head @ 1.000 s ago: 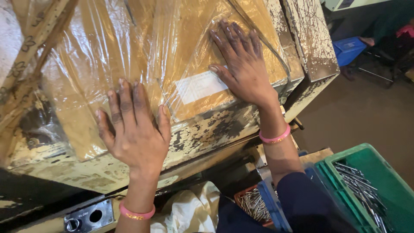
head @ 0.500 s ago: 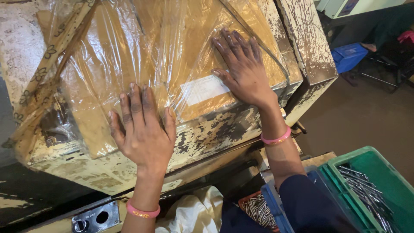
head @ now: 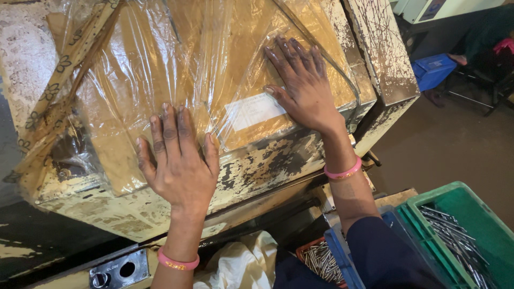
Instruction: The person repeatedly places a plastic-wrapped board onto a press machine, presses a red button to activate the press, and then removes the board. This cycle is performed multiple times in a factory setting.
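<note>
Both my hands lie flat, fingers spread, on a clear plastic sheet (head: 176, 69) that covers brown cardboard on top of a worn cream-painted machine (head: 257, 166). My left hand (head: 176, 163) presses the sheet near the machine's front edge. My right hand (head: 302, 85) rests farther back and to the right, just beside a white label (head: 251, 111) under the plastic. Each wrist wears a pink bangle. Neither hand grips anything.
A green crate (head: 460, 198) with several metal rods stands at the lower right, a blue crate (head: 342, 257) and a red tray of small metal pins (head: 318, 259) beside it. A metal plate with holes (head: 115, 270) sits low left. A blue box (head: 433, 69) lies on the floor, far right.
My left hand has slid a little to the right and forward on the plastic. The right hand stays in place on the sheet.
</note>
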